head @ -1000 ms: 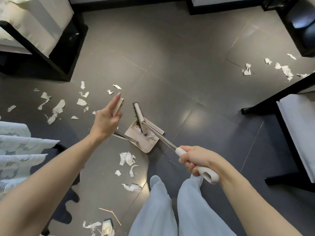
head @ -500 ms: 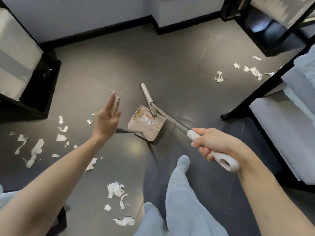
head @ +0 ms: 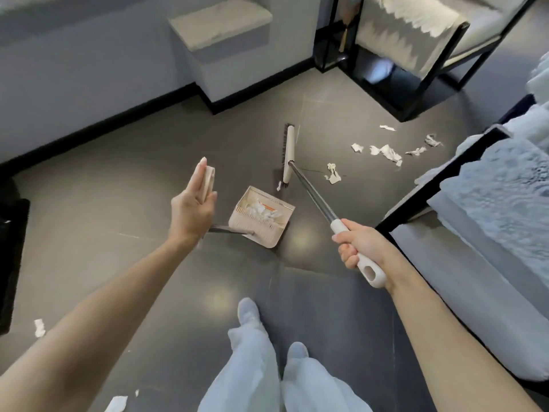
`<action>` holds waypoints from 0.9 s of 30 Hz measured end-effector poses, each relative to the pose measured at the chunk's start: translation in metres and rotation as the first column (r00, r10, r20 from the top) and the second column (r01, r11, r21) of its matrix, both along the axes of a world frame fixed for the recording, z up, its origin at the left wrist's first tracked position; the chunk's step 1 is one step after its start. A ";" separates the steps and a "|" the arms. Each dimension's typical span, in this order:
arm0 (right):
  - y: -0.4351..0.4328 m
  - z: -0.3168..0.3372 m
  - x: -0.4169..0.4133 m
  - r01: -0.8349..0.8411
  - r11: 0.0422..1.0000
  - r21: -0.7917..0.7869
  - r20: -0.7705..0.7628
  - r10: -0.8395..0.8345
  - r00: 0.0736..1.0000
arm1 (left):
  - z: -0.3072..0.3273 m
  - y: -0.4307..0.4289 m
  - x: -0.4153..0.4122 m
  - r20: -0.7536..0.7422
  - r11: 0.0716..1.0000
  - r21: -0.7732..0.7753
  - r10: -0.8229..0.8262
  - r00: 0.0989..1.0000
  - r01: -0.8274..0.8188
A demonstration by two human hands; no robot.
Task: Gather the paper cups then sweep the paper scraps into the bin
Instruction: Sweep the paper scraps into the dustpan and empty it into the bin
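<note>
— Since half a second ago the broom (head: 288,153) has swung off the dustpan (head: 258,230). Its head now lies on the floor (head: 118,203) just beyond the pan, apart from it.
— What's over on the left?
— One paper scrap (head: 39,327) lies alone on the floor beside the left forearm. Further right the left hand (head: 191,209) is raised, fingers (head: 197,176) straight, pinching the top of the dustpan's long handle against the thumb.
— And the pan itself?
— It sits on the floor just right of that hand, with crumpled scraps (head: 263,211) inside it.
— The other hand?
— The right hand (head: 361,248) is wrapped tight around the broom's white grip. Loose scraps (head: 386,151) lie scattered on the floor right of the broom head, near a grey-cushioned seat (head: 475,263).
</note>
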State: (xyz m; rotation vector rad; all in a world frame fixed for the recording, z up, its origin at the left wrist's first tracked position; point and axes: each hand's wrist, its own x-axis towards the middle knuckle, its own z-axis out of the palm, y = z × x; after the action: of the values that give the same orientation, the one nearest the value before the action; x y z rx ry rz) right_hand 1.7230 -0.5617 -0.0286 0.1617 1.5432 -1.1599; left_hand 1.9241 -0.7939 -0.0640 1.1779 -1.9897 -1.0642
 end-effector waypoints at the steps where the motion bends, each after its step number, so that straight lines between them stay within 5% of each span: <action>1: -0.009 -0.006 -0.017 0.022 1.000 0.007 -0.001 -0.022 1.000 | -0.003 -0.015 -0.019 0.006 1.000 0.010 -0.023 1.000 0.023; 11: -0.094 -0.035 -0.157 0.275 0.958 0.083 -0.006 -0.275 0.961 | -0.024 -0.156 -0.201 0.091 0.942 0.112 -0.326 0.941 0.315; 18: -0.127 -0.057 -0.237 0.290 0.941 0.175 -0.111 -0.274 0.955 | -0.039 -0.201 -0.312 0.179 0.875 0.125 -0.483 0.857 0.467; 27: -0.140 -0.096 -0.300 -0.011 0.934 0.356 -0.145 0.067 0.987 | -0.057 -0.237 -0.447 0.231 0.865 0.166 -0.501 0.834 0.473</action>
State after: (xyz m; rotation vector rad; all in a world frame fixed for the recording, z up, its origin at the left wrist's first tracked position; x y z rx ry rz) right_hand 1.4232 -0.7022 -0.1247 0.2858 1.8793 -0.8689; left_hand 1.4768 -1.0307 -0.1214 0.9150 -2.5682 -1.3219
